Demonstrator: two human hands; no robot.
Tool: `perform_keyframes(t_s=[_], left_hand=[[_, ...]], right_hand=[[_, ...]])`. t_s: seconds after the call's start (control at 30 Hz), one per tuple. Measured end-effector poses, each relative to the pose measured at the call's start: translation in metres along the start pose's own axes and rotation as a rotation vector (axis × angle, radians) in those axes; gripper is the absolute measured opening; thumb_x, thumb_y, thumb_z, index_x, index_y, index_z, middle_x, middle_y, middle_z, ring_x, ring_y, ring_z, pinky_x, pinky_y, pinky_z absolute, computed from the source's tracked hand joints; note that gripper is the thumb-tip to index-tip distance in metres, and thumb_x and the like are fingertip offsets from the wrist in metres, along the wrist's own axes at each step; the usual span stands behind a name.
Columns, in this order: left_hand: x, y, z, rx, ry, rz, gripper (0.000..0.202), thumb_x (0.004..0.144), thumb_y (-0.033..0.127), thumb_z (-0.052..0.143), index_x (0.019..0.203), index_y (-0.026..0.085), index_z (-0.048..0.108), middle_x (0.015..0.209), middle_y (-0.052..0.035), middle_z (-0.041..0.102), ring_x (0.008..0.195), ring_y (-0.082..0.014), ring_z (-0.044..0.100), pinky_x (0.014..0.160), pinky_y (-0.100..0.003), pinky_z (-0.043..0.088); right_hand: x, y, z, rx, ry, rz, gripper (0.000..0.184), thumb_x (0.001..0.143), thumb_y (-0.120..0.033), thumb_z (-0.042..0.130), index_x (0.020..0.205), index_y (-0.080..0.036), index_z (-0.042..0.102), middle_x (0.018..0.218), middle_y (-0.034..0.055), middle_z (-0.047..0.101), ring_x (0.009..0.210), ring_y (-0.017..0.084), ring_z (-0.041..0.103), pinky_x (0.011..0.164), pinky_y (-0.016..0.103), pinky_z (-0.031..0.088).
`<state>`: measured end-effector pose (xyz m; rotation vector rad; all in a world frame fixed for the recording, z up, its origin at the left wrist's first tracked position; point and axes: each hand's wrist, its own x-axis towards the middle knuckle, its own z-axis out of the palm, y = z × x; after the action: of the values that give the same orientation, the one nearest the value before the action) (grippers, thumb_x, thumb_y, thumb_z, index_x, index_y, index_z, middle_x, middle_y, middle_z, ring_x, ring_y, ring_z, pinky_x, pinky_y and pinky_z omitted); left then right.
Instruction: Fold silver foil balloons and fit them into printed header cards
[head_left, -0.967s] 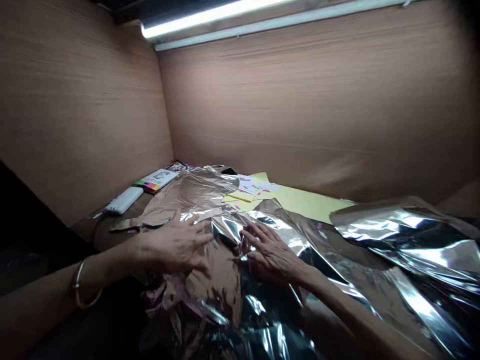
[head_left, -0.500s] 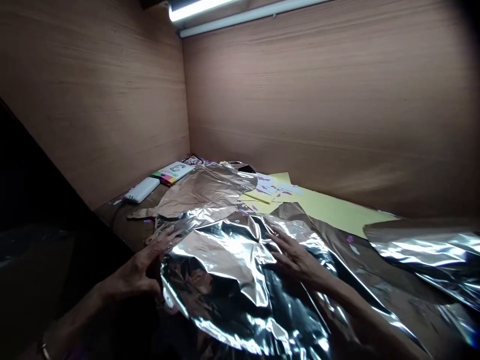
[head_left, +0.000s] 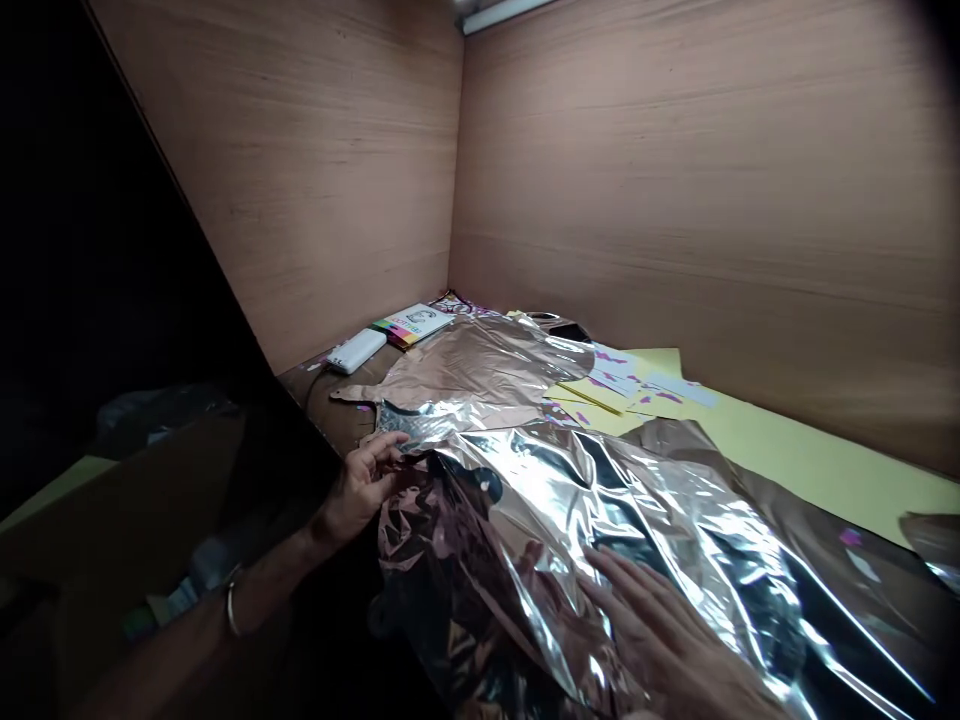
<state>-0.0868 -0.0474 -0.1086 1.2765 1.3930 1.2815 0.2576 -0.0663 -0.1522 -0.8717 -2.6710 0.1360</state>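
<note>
A flat, shiny foil balloon (head_left: 536, 480) lies creased across the front of the table, its near left part hanging down in dark folds. At its left edge, my left hand (head_left: 364, 485) has thumb and fingers closed on the foil. My right hand (head_left: 660, 630) rests with fingers stretched out on the nearer part of the foil. A small rounded tab (head_left: 489, 484) shows near the fold. Behind it lies another flat foil piece (head_left: 480, 365), rose-tinted, with a holed tab at its left end.
A white power bank (head_left: 358, 351) with a cable and a printed booklet (head_left: 416, 322) lie at the back left. Yellow sheets (head_left: 757, 430), a yellow pencil (head_left: 590, 398) and white paper with purple pieces lie behind the foil. Wooden panels (head_left: 675, 180) close the back and left.
The view has turned, so the table sits further right. My right hand has moved nearer to me over the foil. The foil's near left part now hangs folded, with a tab showing.
</note>
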Motion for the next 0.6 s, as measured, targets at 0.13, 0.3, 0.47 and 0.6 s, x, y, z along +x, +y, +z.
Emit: perform_keyframes(t_s=[0.13, 0.3, 0.47, 0.6], left_hand=[[0.002, 0.000, 0.006, -0.050, 0.015, 0.019, 0.033, 0.061, 0.034, 0.074, 0.081, 0.011, 0.061, 0.071, -0.0028, 0.062, 0.065, -0.0141, 0.058, 0.060, -0.022, 0.046], [0.006, -0.008, 0.010, 0.028, 0.052, 0.088, 0.027, 0.063, 0.030, 0.070, 0.079, 0.013, 0.057, 0.069, -0.0015, 0.061, 0.061, -0.0134, 0.058, 0.057, -0.022, 0.046], [0.007, -0.008, 0.005, 0.431, 0.069, 0.247, 0.010, 0.073, 0.022, 0.055, 0.068, 0.013, 0.054, 0.063, -0.0012, 0.056, 0.059, -0.0132, 0.054, 0.054, -0.021, 0.040], [0.005, -0.013, -0.003, 0.775, 0.263, 0.403, 0.013, 0.072, 0.010, 0.046, 0.061, 0.015, 0.051, 0.062, -0.0019, 0.048, 0.062, -0.0141, 0.048, 0.058, -0.023, 0.034]], right_hand=[[0.003, -0.007, 0.012, -0.188, -0.028, -0.061, 0.073, 0.084, -0.044, 0.050, 0.142, -0.016, 0.016, 0.136, 0.0134, 0.037, 0.122, 0.030, 0.038, 0.092, 0.045, 0.044], [0.011, -0.012, 0.018, -0.352, 0.020, -0.179, 0.066, 0.081, -0.052, 0.049, 0.131, -0.010, 0.040, 0.127, 0.0146, 0.048, 0.112, 0.032, 0.049, 0.082, 0.046, 0.051], [0.004, -0.014, 0.024, -0.296, 0.136, -0.127, 0.044, 0.080, -0.035, 0.054, 0.119, -0.014, 0.053, 0.116, 0.0109, 0.058, 0.102, 0.026, 0.057, 0.081, 0.037, 0.053], [-0.012, 0.000, 0.011, -0.070, 0.258, 0.079, 0.046, 0.085, -0.029, 0.045, 0.130, -0.024, 0.040, 0.118, 0.0081, 0.057, 0.102, 0.023, 0.058, 0.078, 0.031, 0.053]])
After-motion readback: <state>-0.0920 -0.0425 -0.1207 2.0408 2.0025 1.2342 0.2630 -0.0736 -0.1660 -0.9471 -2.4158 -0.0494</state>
